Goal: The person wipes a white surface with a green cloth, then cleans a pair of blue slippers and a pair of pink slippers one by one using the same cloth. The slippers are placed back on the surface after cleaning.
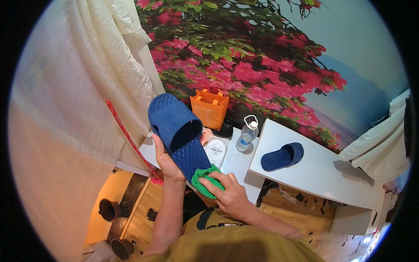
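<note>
A blue slide slipper (188, 151) is held up in front of me, its strap end toward the wall and its heel toward my body. My left hand (167, 162) grips it along its left side, the thumb up by the strap. In my right hand (229, 192) is a bunched green cloth (203, 187), pressed against the heel end of the footbed. The matching blue slipper (282, 156) lies on the white tabletop to the right, touched by neither hand.
On the white table (323, 177) a clear plastic bottle (247, 137) with a handled white cap stands beside an orange bag (210, 108). A white oval object (215, 152) lies behind the slipper. A red stick (131, 140) leans at left, near dark pots (110, 210) and a pale curtain (114, 56).
</note>
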`<state>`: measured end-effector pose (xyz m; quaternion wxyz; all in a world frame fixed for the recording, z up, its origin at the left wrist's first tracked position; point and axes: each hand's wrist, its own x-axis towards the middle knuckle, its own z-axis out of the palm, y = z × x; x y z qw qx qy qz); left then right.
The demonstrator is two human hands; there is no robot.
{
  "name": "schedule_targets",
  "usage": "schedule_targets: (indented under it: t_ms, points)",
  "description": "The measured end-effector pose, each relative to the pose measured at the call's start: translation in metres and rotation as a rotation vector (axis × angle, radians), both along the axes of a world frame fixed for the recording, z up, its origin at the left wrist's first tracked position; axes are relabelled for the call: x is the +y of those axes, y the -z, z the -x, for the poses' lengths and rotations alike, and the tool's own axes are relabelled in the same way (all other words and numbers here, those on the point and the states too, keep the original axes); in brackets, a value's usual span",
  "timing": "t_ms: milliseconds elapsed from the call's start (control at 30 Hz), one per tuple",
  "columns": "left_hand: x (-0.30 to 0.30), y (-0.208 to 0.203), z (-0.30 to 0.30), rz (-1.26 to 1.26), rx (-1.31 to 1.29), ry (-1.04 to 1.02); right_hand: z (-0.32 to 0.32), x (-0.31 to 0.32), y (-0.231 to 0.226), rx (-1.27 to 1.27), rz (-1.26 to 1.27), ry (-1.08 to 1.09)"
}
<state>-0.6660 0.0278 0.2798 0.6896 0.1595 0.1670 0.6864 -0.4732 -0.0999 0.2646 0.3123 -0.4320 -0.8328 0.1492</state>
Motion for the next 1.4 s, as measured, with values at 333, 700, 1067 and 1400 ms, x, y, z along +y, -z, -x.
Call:
schedule_targets:
  t_ms: [333,700,1067,1400]
  points:
    - [-0.018,0.021,-0.016,-0.036,-0.079,0.221,-0.014,0.044,-0.031,0.163,-0.281,0.205]
    - [-0.017,0.023,0.012,-0.073,0.028,0.015,-0.019,-0.004,0.015,0.149,0.122,0.014]
    - [-0.053,0.007,-0.003,-0.168,-0.008,0.358,-0.087,0.033,0.051,1.536,0.853,0.292]
    - [-0.061,0.061,-0.025,-0.061,0.779,0.02,-0.037,0.055,0.002,0.579,-0.005,0.367]
